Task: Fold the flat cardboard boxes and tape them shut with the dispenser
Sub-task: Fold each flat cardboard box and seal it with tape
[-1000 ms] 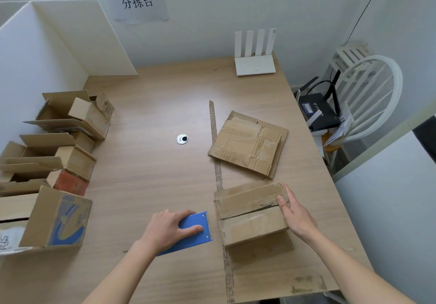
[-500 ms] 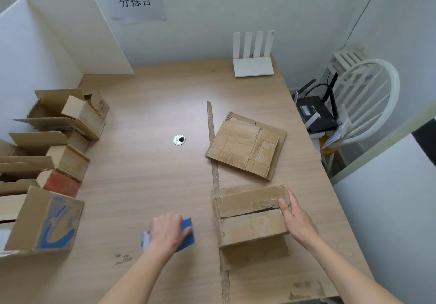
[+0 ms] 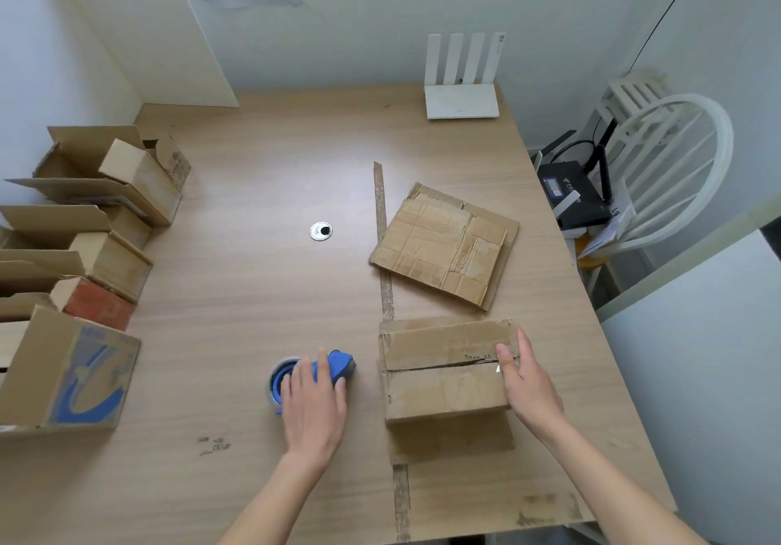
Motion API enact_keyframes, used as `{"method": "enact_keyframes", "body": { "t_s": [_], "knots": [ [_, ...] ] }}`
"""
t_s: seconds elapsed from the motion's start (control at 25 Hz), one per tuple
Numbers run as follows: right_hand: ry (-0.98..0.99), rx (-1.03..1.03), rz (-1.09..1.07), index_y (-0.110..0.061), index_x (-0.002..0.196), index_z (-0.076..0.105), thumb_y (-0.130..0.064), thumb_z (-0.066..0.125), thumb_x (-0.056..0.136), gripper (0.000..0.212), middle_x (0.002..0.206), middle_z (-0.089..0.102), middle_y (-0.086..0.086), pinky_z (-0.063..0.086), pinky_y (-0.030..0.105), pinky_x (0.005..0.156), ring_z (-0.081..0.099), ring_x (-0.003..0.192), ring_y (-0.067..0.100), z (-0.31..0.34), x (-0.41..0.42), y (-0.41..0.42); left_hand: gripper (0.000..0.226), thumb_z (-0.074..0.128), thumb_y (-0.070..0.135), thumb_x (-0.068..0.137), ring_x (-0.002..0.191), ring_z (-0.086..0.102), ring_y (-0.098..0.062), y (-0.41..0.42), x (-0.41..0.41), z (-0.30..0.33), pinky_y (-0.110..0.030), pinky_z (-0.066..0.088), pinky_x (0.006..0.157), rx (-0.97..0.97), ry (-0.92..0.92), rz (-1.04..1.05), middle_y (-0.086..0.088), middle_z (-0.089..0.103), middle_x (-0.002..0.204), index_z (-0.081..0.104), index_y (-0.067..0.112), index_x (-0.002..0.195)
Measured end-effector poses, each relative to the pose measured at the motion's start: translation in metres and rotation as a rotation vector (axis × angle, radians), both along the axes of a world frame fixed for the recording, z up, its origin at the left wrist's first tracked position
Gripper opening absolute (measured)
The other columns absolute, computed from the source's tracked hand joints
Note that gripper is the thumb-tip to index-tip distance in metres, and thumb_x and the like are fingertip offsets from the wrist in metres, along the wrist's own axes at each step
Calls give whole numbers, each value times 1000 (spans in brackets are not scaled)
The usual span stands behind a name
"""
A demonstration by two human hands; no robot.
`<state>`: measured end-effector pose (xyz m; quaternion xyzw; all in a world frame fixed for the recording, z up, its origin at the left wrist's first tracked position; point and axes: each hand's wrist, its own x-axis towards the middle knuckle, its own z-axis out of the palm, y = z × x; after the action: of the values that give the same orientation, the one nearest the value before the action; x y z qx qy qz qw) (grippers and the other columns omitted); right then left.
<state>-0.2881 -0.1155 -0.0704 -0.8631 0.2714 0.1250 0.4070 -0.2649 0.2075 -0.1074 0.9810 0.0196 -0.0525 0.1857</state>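
Since a second ago the blue tape dispenser has turned under the left hand: its flat side plate no longer faces up, and the roll now shows at its nine o'clock end. That hand lies over the dispenser with fingers wrapped around the body, apparently getting a working grip before lifting it. At three o'clock from it stands the folded box, top flaps closed and meeting along a seam that runs across, not yet taped as far as I can tell. The right hand presses on the box's three o'clock end, fingers straight over the seam, probably to keep the flaps from springing open until tape goes on. A loose flap pokes out below the box toward six o'clock.

Farther off, at twelve o'clock from the box, a flat cardboard sheet waits on the table, likely the next one to fold. A worn tape strip runs up the tabletop beside it. Open boxes are stacked along the nine o'clock edge. A white router sits at the far edge.
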Motion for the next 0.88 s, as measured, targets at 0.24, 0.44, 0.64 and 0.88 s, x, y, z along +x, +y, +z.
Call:
{"method": "enact_keyframes", "body": {
  "t_s": [0.24, 0.44, 0.64, 0.88],
  "knots": [
    [-3, 23, -37, -44, 160, 6, -65, 26, 101, 65, 151, 51, -2, 40, 48, 107, 48, 139, 30, -2, -8, 12, 66, 41, 47, 105, 153, 12, -8, -87, -6, 62, -34, 12, 124, -899, 381, 255, 18, 13, 164, 9, 31, 161],
    [-101, 274, -145, -25, 148, 49, -67, 38, 96, 68, 140, 60, -8, 38, 40, 116, 50, 136, 16, -14, -7, 4, 56, 26, 42, 109, 153, 13, -9, -87, 8, 51, -28, 10, 123, -970, 480, 286, 10, 15, 166, 15, 23, 161],
    [-26, 359, -173, -18, 157, 35, -50, 33, 107, 60, 158, 42, -2, 24, 36, 124, 34, 148, 15, -11, -14, 7, 64, 31, 55, 104, 149, 30, -20, -82, 9, 43, -42, 31, 116, -586, 382, 182, 7, 30, 163, 14, 32, 161],
    [-92, -129, 144, -37, 155, -24, -43, 22, 108, 66, 163, -26, -21, 3, 25, 123, -11, 153, -1, 10, -67, 5, 53, 68, 24, 94, 119, 59, -25, -86, -17, 42, -41, 50, 93, -141, -247, -352, -2, 56, 139, 49, 33, 143]
  ]
}}
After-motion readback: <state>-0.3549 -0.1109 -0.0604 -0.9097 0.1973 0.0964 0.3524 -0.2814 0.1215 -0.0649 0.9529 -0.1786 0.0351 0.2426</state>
